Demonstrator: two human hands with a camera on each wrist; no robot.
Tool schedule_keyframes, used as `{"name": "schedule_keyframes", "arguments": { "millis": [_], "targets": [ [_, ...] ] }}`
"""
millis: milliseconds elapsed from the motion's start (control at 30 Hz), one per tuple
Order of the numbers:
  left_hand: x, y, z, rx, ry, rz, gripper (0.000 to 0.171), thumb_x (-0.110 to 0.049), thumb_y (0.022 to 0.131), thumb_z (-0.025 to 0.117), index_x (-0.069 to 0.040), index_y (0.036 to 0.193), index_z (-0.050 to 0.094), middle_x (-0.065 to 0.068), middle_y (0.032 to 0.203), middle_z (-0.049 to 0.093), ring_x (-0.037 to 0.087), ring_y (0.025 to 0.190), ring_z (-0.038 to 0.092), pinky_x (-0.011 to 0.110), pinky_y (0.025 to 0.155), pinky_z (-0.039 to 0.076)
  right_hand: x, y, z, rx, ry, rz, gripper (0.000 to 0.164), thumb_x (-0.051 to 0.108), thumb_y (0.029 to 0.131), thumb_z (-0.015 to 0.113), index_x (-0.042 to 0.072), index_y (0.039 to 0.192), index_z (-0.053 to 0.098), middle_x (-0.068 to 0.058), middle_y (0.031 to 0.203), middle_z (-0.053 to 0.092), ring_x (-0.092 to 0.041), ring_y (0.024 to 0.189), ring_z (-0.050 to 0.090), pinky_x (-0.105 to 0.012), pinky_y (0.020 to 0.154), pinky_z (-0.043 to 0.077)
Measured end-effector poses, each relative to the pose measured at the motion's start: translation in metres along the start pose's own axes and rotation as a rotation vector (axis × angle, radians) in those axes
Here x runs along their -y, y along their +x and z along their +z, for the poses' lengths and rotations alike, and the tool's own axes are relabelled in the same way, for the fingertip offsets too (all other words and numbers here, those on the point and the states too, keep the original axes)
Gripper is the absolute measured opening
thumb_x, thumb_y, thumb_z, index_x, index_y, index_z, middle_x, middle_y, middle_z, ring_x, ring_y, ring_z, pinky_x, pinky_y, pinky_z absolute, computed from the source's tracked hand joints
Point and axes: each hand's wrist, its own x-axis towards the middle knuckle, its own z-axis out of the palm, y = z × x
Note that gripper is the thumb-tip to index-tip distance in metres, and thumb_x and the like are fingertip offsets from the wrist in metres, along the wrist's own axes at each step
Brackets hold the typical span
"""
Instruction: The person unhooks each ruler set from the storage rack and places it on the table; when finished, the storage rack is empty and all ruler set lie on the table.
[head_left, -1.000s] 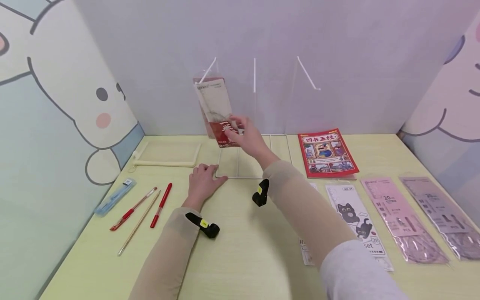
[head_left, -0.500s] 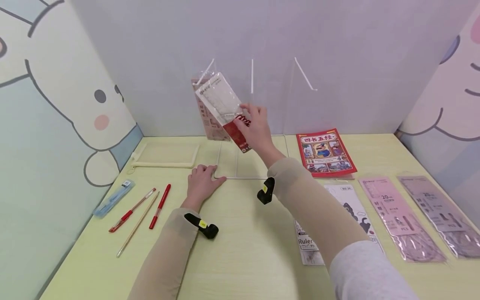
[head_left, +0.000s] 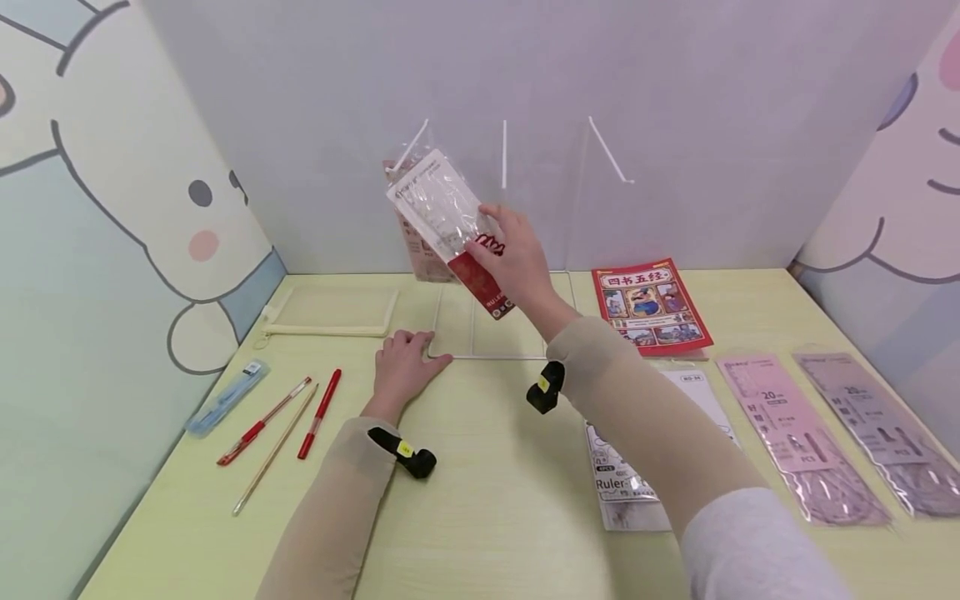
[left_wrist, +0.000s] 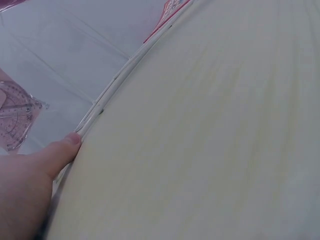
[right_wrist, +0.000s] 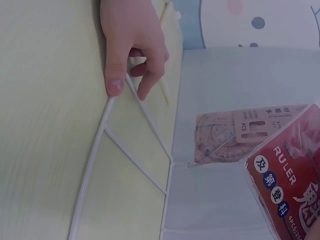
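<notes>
My right hand [head_left: 519, 258] pinches the lower part of a packaged ruler set [head_left: 437, 204] with a white upper part and a red lower one. The set slants, its top close to the tip of the left hook [head_left: 410, 146]; whether it hangs on the hook I cannot tell. Behind it hangs a pink ruler set [right_wrist: 225, 135], its clear protractor showing in the right wrist view. My left hand [head_left: 401, 367] holds the front left corner of the white wire display rack [head_left: 487, 357], thumb on the front wire and fingers bent at the side wire.
On the left lie a mesh zip pouch [head_left: 330, 331], a blue packet [head_left: 227, 398], two red pens [head_left: 321, 412] and a pencil [head_left: 273, 452]. To the right are a red comic book [head_left: 651, 304], white ruler sets [head_left: 633, 508], a pink set [head_left: 795, 425] and a mauve set [head_left: 873, 417].
My right hand has drawn the lower end of the red-and-white ruler set rightward, tilting it. More of the pink set behind shows. My left hand stays on the rack.
</notes>
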Motion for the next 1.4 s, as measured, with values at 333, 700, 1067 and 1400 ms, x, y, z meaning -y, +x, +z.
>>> {"name": "schedule_keyframes", "arguments": {
  "millis": [333,700,1067,1400],
  "targets": [
    [-0.001,-0.001,0.000,0.003,-0.009,-0.009,0.066,-0.060,0.083,0.057,-0.015,0.130,0.055,0.014,0.123,0.046,0.032,0.109,0.039,0.048,0.087,0.031,0.007,-0.012,-0.012,0.014,0.018,-0.055,0.055,0.031,0.086,0.069,0.018,0.135,0.047,-0.005,0.126,0.050,-0.018,0.107,0.047,-0.033,0.082,0.045],
    [-0.001,-0.004,-0.001,0.009,-0.038,-0.020,0.065,-0.059,0.083,0.058,-0.015,0.130,0.055,0.014,0.122,0.045,0.032,0.109,0.038,0.048,0.088,0.029,0.019,-0.020,-0.018,0.015,0.085,-0.083,0.056,0.029,0.085,0.070,0.016,0.134,0.048,-0.005,0.128,0.049,-0.018,0.108,0.050,-0.031,0.078,0.048],
    [-0.002,-0.003,-0.001,0.004,-0.029,-0.019,0.065,-0.058,0.083,0.059,-0.014,0.130,0.055,0.013,0.121,0.045,0.032,0.106,0.038,0.047,0.086,0.030,0.002,-0.039,-0.025,0.108,0.282,0.109,0.046,0.025,0.088,0.066,0.025,0.129,0.043,-0.009,0.110,0.052,-0.025,0.096,0.058,-0.040,0.073,0.052],
    [-0.001,-0.001,0.001,0.004,0.012,-0.016,0.066,-0.061,0.083,0.057,-0.016,0.131,0.054,0.014,0.121,0.045,0.032,0.106,0.039,0.048,0.085,0.031,-0.038,-0.070,-0.024,0.195,0.311,0.293,0.049,0.026,0.094,0.057,0.034,0.137,0.033,-0.010,0.113,0.044,-0.026,0.097,0.056,-0.042,0.073,0.052]
  ]
}}
